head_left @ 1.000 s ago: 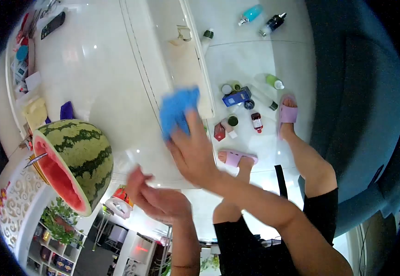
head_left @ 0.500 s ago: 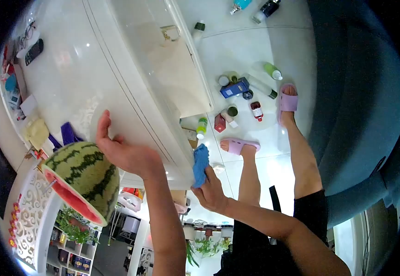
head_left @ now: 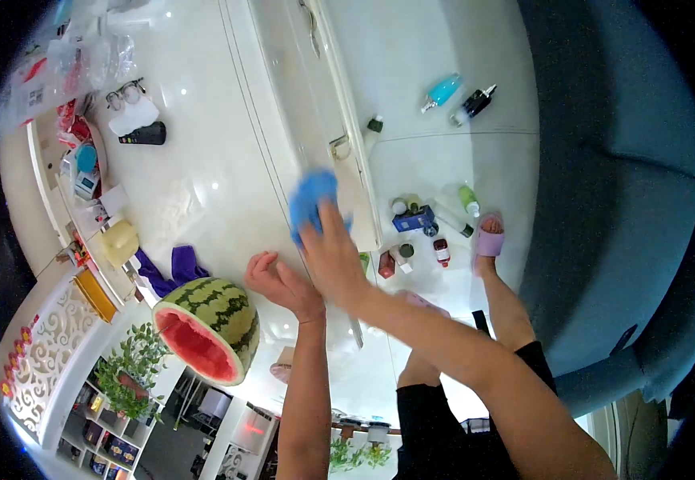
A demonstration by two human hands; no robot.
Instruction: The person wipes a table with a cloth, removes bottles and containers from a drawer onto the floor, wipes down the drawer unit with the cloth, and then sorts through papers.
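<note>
My right hand [head_left: 337, 260] holds a crumpled blue cloth [head_left: 312, 204], slightly blurred, over the edge of the white table [head_left: 195, 136] beside the open drawer [head_left: 351, 172]. My left hand [head_left: 283, 288] is just to its left, over the table, its fingers apart and loosely bent with nothing in them. Close by on the left, a cut watermelon half [head_left: 223, 316] shows its hollowed red flesh, with a metal utensil handle in it. A purple cloth [head_left: 186, 264] lies beyond the melon.
Several bottles, among them a turquoise bottle [head_left: 443, 91], and a blue box [head_left: 414, 219] lie on the floor. A black remote [head_left: 142, 134] and eyeglasses [head_left: 126, 94] are on the table. A dark teal sofa [head_left: 611, 240] stands at right; pink slippers [head_left: 489, 240] are below.
My right hand has moved the blue cloth from the table's near corner back up along the edge. My left hand has come closer to it. The view has shifted, showing more of the far table.
</note>
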